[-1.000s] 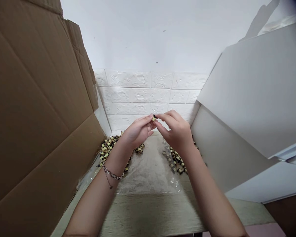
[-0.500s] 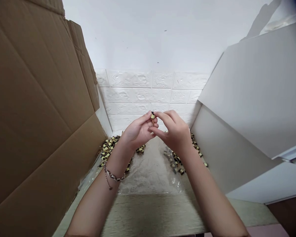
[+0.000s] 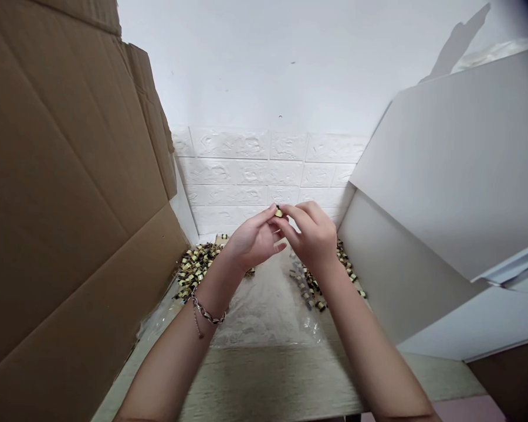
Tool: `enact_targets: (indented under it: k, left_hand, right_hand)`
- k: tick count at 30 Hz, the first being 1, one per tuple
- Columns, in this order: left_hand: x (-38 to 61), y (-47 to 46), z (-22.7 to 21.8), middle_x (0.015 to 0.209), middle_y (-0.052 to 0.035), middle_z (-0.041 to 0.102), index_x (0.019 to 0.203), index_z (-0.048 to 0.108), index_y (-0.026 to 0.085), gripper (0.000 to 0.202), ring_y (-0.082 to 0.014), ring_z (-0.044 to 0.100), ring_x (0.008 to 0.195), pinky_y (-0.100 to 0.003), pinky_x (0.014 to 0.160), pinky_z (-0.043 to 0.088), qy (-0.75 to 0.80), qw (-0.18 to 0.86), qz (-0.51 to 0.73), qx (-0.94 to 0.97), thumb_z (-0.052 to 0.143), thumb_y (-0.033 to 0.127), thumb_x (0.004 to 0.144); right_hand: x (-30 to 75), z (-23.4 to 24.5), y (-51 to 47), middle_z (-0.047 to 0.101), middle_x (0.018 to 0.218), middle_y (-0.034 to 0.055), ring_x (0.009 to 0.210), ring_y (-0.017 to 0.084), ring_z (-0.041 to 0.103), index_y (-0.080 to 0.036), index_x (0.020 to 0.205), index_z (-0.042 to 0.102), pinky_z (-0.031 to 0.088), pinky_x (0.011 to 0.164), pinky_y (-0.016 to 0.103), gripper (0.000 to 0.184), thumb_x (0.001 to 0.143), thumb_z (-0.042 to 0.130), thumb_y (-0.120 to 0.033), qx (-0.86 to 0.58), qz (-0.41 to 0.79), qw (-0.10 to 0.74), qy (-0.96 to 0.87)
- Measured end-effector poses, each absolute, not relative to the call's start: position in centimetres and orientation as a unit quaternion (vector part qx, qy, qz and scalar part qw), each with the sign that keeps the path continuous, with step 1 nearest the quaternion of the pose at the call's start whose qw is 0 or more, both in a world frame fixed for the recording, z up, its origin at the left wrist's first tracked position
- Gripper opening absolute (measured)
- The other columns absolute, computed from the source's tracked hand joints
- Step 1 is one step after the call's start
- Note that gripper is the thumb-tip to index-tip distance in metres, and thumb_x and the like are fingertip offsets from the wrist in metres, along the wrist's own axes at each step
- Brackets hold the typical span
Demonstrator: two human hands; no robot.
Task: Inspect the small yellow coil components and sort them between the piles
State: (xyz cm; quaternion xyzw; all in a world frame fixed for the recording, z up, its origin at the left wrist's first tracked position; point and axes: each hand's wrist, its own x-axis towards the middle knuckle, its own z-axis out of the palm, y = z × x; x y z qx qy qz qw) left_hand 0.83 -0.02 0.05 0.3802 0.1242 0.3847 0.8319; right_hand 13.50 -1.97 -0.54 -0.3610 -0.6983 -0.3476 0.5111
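Between my fingertips, above the back of the table, is a small yellow-and-black transformer coil (image 3: 278, 213). My left hand (image 3: 254, 239) pinches it from the left between thumb and forefinger, with the other fingers loosely curled below. From the right, the thumb and forefinger of my right hand (image 3: 311, 234) close on the same coil. Its wire leads, if any hang down, are hidden behind my fingers. Many similar coils lie in a left pile (image 3: 196, 266) beside my left forearm and in a right pile (image 3: 319, 287) partly behind my right wrist.
A clear plastic bag (image 3: 268, 316) lies flat on the pale wooden table (image 3: 264, 375) between the piles. Tall brown cardboard (image 3: 70, 193) walls the left side, and a white panel (image 3: 444, 164) the right. A white brick-patterned wall (image 3: 246, 170) stands behind.
The coil has turned in my fingers, and its copper-coloured leads no longer show. My right thumb has moved up to it. Both hands have shifted slightly right.
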Motion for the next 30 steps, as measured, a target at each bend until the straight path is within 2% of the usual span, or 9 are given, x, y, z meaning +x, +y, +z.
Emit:
enact_targets:
  k: [5,9,14,17,19,21,24,27,30]
  left_hand:
    - [0.9,0.2,-0.1,0.078,0.0034,0.053,0.079,0.053,0.019,0.014,-0.0091,0.049,0.073,-0.026,0.073,0.033,0.147,0.804,0.402,0.413,0.053,0.032,0.075]
    - [0.7,0.2,-0.1,0.078,0.0043,0.052,0.08,0.055,0.019,0.009,-0.0076,0.047,0.075,-0.025,0.075,0.03,0.159,0.768,0.436,0.442,0.053,0.026,0.074]
    - [0.2,0.2,0.6,0.098,0.0033,0.053,0.098,0.053,0.028,0.03,-0.011,0.043,0.096,-0.03,0.086,0.025,0.21,0.731,0.453,0.465,0.054,0.02,0.07]
    - [-0.4,0.1,1.2,0.109,0.0028,0.05,0.1,0.053,0.029,0.031,-0.0124,0.04,0.102,-0.03,0.087,0.027,0.229,0.723,0.462,0.459,0.053,0.023,0.069]
    - [-1.0,-0.2,1.7,0.107,0.0026,0.051,0.098,0.055,0.028,0.028,-0.0117,0.044,0.095,-0.028,0.083,0.031,0.224,0.711,0.466,0.477,0.052,0.024,0.07]
    - [-2.0,-0.9,2.2,0.098,0.0018,0.055,0.093,0.058,0.025,0.022,-0.0101,0.048,0.085,-0.025,0.076,0.035,0.188,0.682,0.48,0.52,0.053,0.023,0.071]
    - [-3.9,-2.2,2.9,0.074,-0.0005,0.057,0.082,0.062,0.02,0.014,-0.0101,0.05,0.071,-0.024,0.071,0.038,0.117,0.603,0.473,0.632,0.051,0.025,0.075]
    - [-5.5,-3.3,4.0,0.058,-0.0008,0.055,0.08,0.064,0.022,0.021,-0.0116,0.048,0.055,-0.03,0.067,0.04,0.046,0.539,0.346,0.767,0.048,0.035,0.077]
    - [-6.3,-4.7,5.0,0.061,-0.0052,0.061,0.092,0.063,0.024,0.025,-0.017,0.054,0.059,-0.035,0.069,0.042,-0.019,0.498,0.144,0.855,0.045,0.036,0.078]
  right_hand:
    - [13.4,-0.4,-2.1,0.059,0.074,0.0022,0.067,0.011,0.053,-0.018,0.084,0.06,0.041,0.061,0.022,0.015,0.08,0.05,-0.028,-0.378,-0.292,0.525,-0.704]
    - [13.5,-0.2,-2.2,0.057,0.074,0.0019,0.068,0.011,0.053,-0.018,0.086,0.06,0.04,0.062,0.022,0.017,0.081,0.049,-0.029,-0.397,-0.269,0.5,-0.721]
    - [14.6,0.2,-2.4,0.056,0.078,0.0022,0.069,0.012,0.052,-0.019,0.087,0.06,0.038,0.062,0.022,0.02,0.081,0.047,-0.033,-0.474,-0.199,0.413,-0.752]
    - [16.5,-0.6,-2.2,0.057,0.081,0.0016,0.068,0.012,0.052,-0.021,0.085,0.06,0.036,0.061,0.023,0.019,0.079,0.049,-0.035,-0.546,-0.136,0.321,-0.762]
    - [18.1,-1.8,-2.0,0.059,0.079,0.0011,0.071,0.013,0.053,-0.021,0.076,0.061,0.035,0.064,0.024,0.019,0.077,0.05,-0.036,-0.591,-0.087,0.255,-0.76]
    - [19.7,-3.3,-1.9,0.062,0.078,0.0014,0.076,0.015,0.055,-0.022,0.077,0.061,0.035,0.068,0.025,0.021,0.077,0.048,-0.038,-0.661,-0.06,0.201,-0.72]
    - [21.8,-5.6,-2.0,0.064,0.079,0.0055,0.079,0.019,0.056,-0.02,0.077,0.062,0.034,0.073,0.031,0.026,0.078,0.044,-0.038,-0.748,-0.046,0.15,-0.645]
    - [22.9,-7.7,-2.7,0.065,0.083,0.0095,0.081,0.023,0.058,-0.018,0.082,0.062,0.035,0.069,0.032,0.026,0.078,0.044,-0.037,-0.777,-0.035,0.126,-0.615]
    - [23.3,-9.1,-3.6,0.065,0.085,0.0106,0.081,0.022,0.058,-0.018,0.084,0.062,0.036,0.066,0.03,0.024,0.078,0.045,-0.033,-0.79,-0.025,0.11,-0.603]
